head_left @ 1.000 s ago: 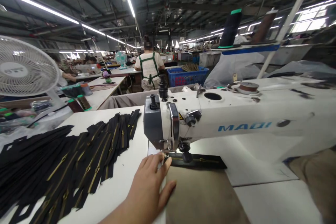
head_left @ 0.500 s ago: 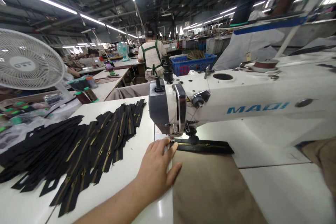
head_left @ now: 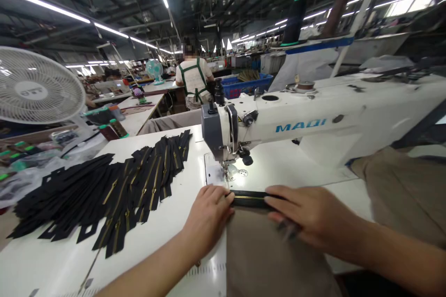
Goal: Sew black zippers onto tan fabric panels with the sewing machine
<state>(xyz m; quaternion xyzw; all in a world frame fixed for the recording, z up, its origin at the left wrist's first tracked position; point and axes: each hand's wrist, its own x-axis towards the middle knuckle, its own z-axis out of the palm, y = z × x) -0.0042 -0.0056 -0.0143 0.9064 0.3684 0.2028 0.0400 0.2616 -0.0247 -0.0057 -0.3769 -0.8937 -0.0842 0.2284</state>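
Observation:
A black zipper with brass teeth lies along the top edge of a taupe fabric piece, just in front of the sewing machine's needle area. My left hand pinches the zipper's left end, thumb and fingers closed. At the other end, my right hand grips the zipper between thumb and fingers. Under the right hand's fingers shows a small dark, shiny object, too blurred to name. Both zipper ends are hidden by the hands.
Many black zippers lie fanned out on the white table at left. A white fan stands behind them, near thread cones. More taupe fabric hangs at right. A person in a green-strapped apron works ahead, near a blue basket.
The zipper and fabric have come out from under the presser foot, toward me. My right hand has entered from the right and taken the zipper's right part. The view has shifted.

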